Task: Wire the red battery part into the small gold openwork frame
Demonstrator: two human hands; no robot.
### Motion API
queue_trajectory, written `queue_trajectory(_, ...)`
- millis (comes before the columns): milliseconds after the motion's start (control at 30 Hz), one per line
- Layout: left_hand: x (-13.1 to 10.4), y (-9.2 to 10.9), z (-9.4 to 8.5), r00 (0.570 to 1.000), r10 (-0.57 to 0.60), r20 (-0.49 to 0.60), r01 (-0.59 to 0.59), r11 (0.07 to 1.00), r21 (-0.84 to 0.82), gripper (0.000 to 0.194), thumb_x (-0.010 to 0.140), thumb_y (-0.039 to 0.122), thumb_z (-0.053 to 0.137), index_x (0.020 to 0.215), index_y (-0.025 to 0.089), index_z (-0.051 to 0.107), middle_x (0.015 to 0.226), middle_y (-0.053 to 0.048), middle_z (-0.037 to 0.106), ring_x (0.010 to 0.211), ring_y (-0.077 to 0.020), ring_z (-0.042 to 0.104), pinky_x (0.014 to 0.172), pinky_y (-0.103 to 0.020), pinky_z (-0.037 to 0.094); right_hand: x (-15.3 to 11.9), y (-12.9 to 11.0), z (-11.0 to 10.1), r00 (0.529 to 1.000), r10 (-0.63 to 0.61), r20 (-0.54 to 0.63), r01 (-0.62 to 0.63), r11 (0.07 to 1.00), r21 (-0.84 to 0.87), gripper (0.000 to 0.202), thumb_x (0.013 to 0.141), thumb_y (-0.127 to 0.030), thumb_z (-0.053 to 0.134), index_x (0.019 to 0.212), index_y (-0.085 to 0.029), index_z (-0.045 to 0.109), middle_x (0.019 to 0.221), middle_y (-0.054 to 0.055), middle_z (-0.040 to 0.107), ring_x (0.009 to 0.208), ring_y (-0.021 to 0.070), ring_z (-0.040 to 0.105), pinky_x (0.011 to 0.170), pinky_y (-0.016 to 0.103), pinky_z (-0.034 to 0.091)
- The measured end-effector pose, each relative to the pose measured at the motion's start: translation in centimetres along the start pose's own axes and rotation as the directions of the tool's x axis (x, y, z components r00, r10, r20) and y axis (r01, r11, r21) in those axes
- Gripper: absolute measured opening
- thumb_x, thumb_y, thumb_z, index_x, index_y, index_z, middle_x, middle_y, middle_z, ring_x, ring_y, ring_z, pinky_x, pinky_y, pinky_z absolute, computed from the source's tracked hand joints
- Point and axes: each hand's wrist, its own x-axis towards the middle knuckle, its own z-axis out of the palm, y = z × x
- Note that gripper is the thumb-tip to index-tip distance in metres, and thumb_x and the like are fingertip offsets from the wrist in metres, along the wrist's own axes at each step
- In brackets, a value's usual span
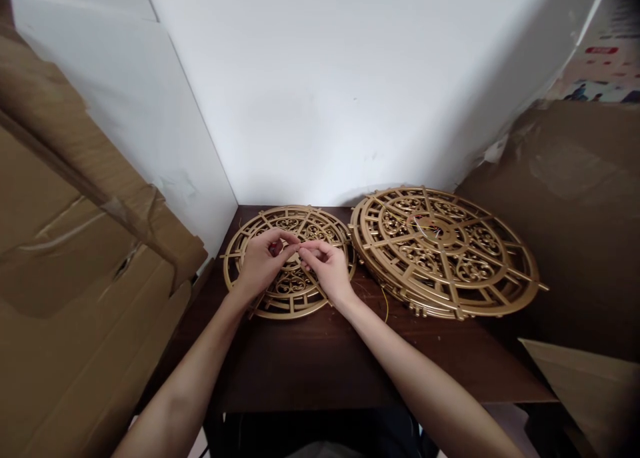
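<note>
A round gold openwork frame lies flat on the dark brown table. Over its centre, my left hand is closed in a pinch, with a small red thing partly showing inside its curled fingers. My right hand is also pinched, its fingertips meeting those of my left hand. Whatever is between the fingertips is too small to make out.
At the right stands a stack of similar gold frames with thin wires at its centre. A yellow wire lies beside it. Cardboard rises at the left, more cardboard at the right, and a white wall behind.
</note>
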Motion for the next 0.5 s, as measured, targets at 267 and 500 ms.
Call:
queue_trajectory(267,0.4,0.6,-1.1,0.936,-0.325,0.137,0.336,0.703,-0.627,0.023,0.059,0.007,0.061,0.078,0.017,0.053,0.084,0.001,0.061,0.049,-0.0045,0.037,0.042,-0.018,0.025,0.4,-0.2,-0.2,0.998,0.040,-0.045,-0.037,0.997,0.068,0.024,0.064,-0.037,0.075,0.074,-0.018,0.067,0.058,-0.002,0.062,0.055,0.0115,0.054,0.055,0.025,0.044)
queue_trajectory(500,0.8,0.3,-1.4,0.897,-0.365,0.248,0.398,0.428,-0.811,0.048,0.043,-0.010,0.052,0.083,0.017,0.054,0.088,-0.002,0.065,0.065,-0.0086,0.052,0.056,-0.019,0.042,0.4,-0.2,-0.2,0.998,0.061,-0.015,-0.059,0.994,0.087,0.022,0.066,-0.036,0.074,0.075,-0.018,0.066,0.061,-0.002,0.063,0.056,0.0109,0.055,0.056,0.024,0.045)
